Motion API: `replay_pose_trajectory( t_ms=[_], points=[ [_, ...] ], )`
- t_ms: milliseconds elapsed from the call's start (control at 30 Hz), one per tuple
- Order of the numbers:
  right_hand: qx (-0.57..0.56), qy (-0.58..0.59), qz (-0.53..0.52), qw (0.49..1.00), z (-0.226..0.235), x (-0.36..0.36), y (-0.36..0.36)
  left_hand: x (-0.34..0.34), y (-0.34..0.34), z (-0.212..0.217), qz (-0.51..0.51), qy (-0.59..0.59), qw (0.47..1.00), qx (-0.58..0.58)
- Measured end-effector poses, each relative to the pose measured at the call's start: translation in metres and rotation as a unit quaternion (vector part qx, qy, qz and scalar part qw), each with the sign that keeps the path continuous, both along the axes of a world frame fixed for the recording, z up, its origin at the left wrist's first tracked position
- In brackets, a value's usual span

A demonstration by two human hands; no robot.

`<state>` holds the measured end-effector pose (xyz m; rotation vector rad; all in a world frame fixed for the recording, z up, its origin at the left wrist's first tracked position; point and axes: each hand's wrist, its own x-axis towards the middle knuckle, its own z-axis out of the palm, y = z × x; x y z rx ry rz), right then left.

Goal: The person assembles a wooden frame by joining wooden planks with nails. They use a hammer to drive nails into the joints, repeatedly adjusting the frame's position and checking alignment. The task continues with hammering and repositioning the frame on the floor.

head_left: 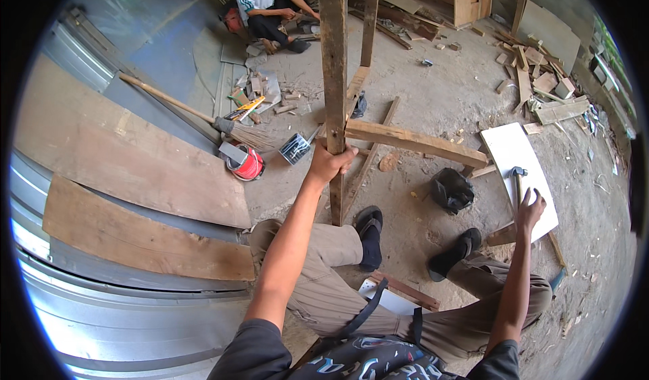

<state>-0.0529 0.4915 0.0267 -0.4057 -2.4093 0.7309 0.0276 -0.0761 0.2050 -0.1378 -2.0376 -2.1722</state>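
My left hand (331, 161) is wrapped round an upright wooden post (334, 62), part of a timber frame standing before me. From that post a wooden crossbar (416, 141) runs off to the right. On the right, my right hand (531, 210) is closed on the handle of a hammer (518, 172), its dark head pointing away from me. Beneath the hammer lies a white board (534, 154). Some of the frame's lower parts are hidden behind the post and my left hand.
A black plastic bag (451, 191) sits between my feet and the white board. To the left are a red bucket (249, 164), a paint can (295, 149), a broom (169, 99) and wooden panels (135, 157). Another person (267, 5) sits at the back; scrap wood (534, 72) lies far right.
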Motion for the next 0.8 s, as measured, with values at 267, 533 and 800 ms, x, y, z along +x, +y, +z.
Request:
replay_pose_trajectory(
  t_ms=[267, 533, 800],
  points=[
    [-0.044, 0.086, 0.364, 0.926, 0.196, 0.056, -0.163, 0.022, 0.055, -0.056, 0.058, 0.029, 0.991, -0.115],
    [0.139, -0.185, 0.527, 0.818, 0.237, 0.065, -0.233, 0.033, 0.069, -0.056, 0.02, -0.01, 0.999, -0.024],
    [0.239, -0.17, 0.494, 0.818, 0.227, 0.074, -0.25, 0.04, 0.057, -0.062, 0.028, -0.009, 1.0, -0.005]
  ],
)
